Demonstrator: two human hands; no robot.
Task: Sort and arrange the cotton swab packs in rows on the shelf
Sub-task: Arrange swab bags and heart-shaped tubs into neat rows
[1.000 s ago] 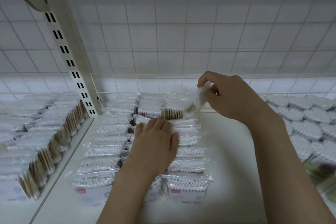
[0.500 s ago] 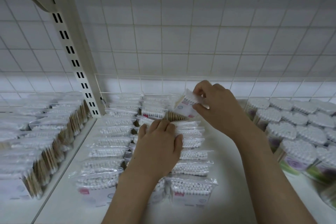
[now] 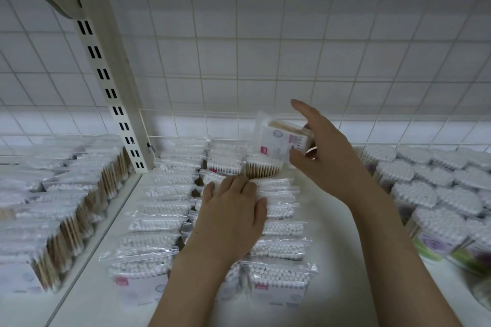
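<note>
Clear bagged cotton swab packs (image 3: 276, 248) stand in three rows on the white shelf (image 3: 334, 260). My left hand (image 3: 231, 216) lies flat on top of the middle row, fingers straight, pressing the packs. My right hand (image 3: 322, 156) holds one wooden-stick swab pack (image 3: 283, 141) in the air above the back of the right row, pinched between thumb and fingers, with the index finger raised. Under it stands a pack with wooden sticks (image 3: 263, 167) at the back of that row.
A slotted upright post (image 3: 114, 98) and a wire grid back panel (image 3: 265, 61) bound the shelf. More wooden-stick packs (image 3: 61, 210) fill the left shelf bay. Round tubs of swabs (image 3: 430, 194) crowd the right side. Bare shelf lies between the right row and the tubs.
My right hand lifted the pack up and turned it, label now facing me, and its index finger has straightened. My left hand stayed on the middle row.
</note>
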